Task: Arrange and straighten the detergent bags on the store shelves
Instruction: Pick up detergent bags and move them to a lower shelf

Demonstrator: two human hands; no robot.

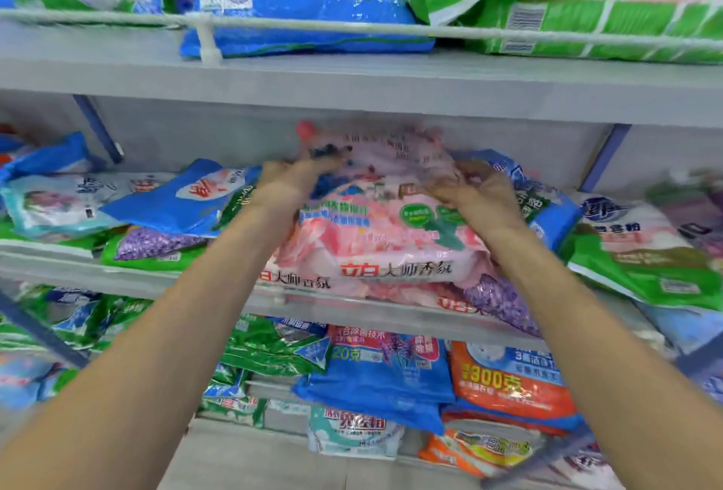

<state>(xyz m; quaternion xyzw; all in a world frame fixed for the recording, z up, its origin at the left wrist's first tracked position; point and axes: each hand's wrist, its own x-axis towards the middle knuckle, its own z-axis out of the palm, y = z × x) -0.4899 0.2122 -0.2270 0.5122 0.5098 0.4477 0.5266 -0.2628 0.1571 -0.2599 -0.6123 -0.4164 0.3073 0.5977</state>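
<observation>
The left hand and right hand each gripped the top pink detergent bag stacked on the middle shelf.

Two bare arms reach to the middle shelf of a store rack. The left hand and right hand grip opposite sides of a motion-blurred pink bag, which lies atop a stack of pink bags. A blue bag and a green bag lie askew on either side.

Left forearm, right forearm bare; left hand, right hand bare (outlines blurred).
</observation>
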